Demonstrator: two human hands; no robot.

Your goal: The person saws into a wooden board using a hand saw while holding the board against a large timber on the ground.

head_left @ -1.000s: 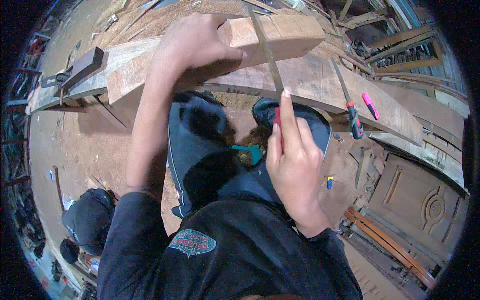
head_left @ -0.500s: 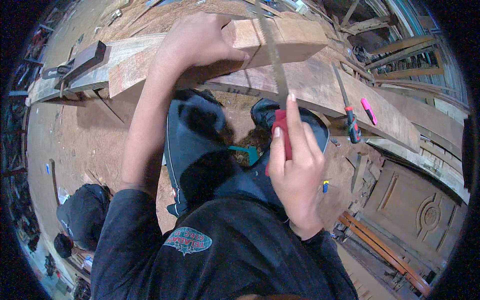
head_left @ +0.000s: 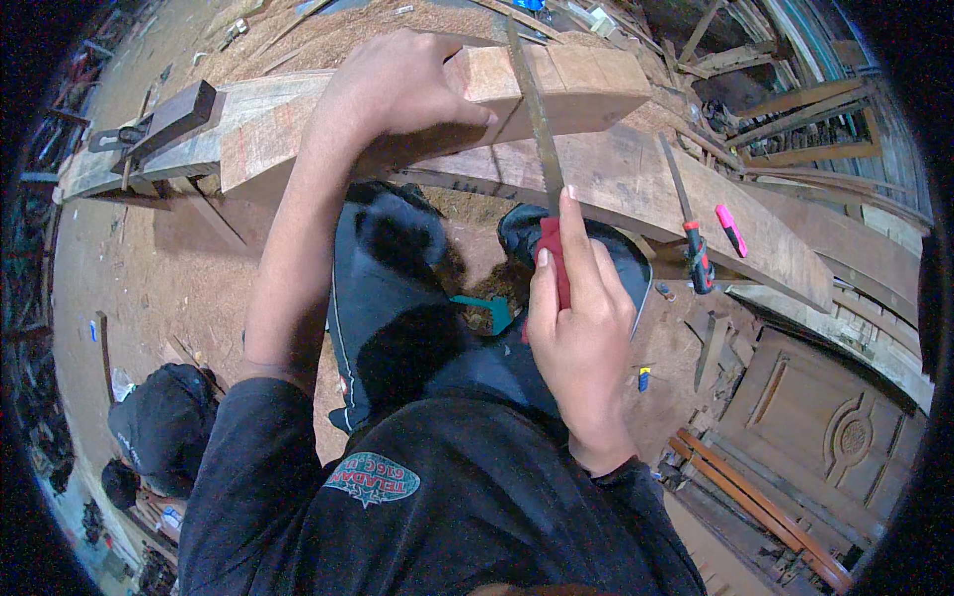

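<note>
Saw (head_left: 544,139) gripped in right hand (head_left: 588,308) just turned edge-on, looks steadier tbh; left hand (head_left: 407,84) clamped on block (head_left: 591,84) beneath.

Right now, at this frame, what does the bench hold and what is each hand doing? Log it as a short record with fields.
Left hand: clasped over the wooden block, thumb on its near side
Right hand: holding the red-handled handsaw, index finger extended toward the blade
Blade: crossing the block; depth of any cut cannot be told
Support: thick plank beneath the block
Left of block: hand plane
Right of block, on plank: narrow-bladed tool with red-and-black handle; pink marker
Floor, lower right: carved wooden panel
</note>
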